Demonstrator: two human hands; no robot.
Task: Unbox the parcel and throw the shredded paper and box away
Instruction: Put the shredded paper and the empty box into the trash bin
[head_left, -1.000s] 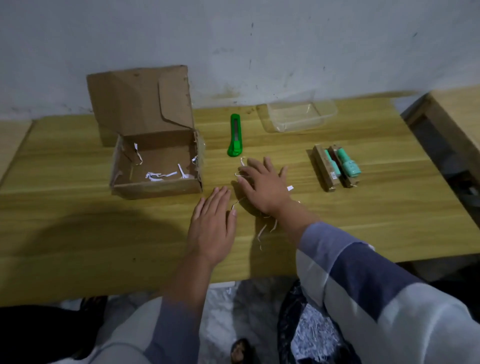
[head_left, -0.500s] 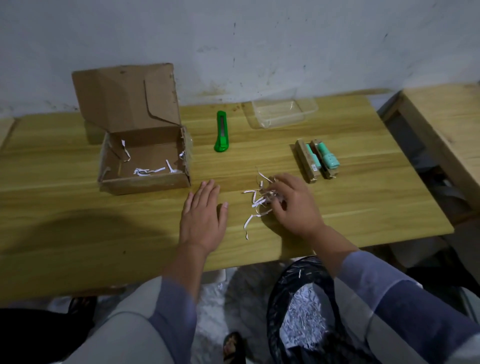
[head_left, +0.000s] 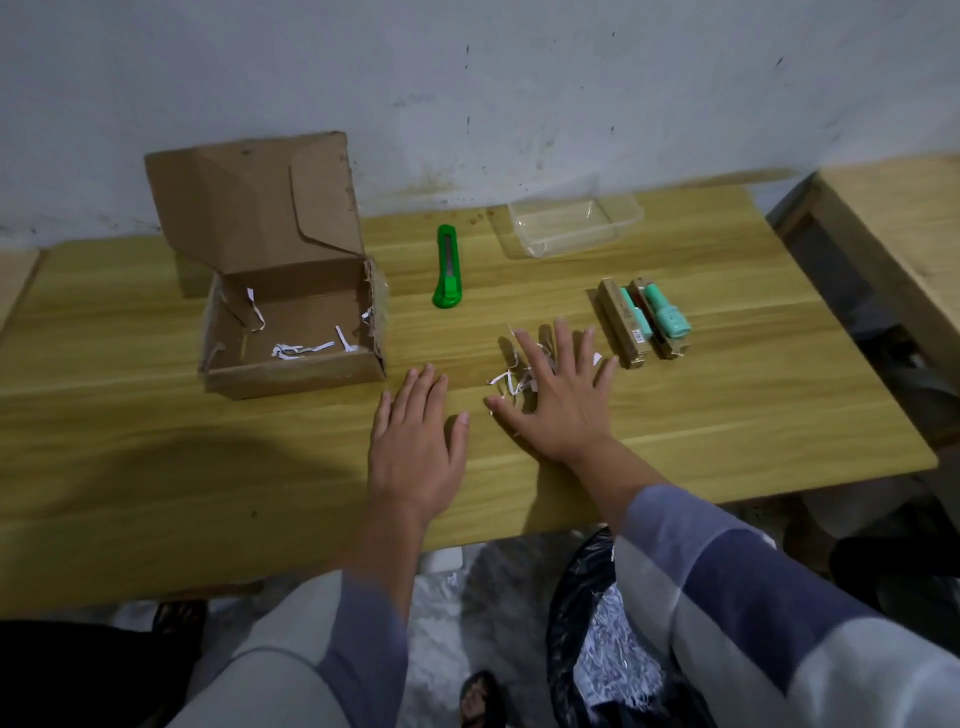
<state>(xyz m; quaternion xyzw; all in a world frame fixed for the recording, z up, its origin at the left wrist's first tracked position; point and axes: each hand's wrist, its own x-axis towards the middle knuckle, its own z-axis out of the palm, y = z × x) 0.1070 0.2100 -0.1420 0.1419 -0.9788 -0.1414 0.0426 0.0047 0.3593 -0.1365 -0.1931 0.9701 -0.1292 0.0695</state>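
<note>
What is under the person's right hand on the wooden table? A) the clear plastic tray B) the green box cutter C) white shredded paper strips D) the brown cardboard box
C: white shredded paper strips poke out from beneath the flat, spread right hand on the wooden table.

Plain home-like room: scuffed, stained whitewashed wall (head_left: 519, 93), bare wooden table (head_left: 156, 467), black bin bag (head_left: 571, 649) below.

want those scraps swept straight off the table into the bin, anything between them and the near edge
Nothing visible blocks it. The loose shredded paper lies under the right hand; the tabletop from there to the near edge is bare, and the black bin bag sits open just below. The left hand rests to the side.
</note>
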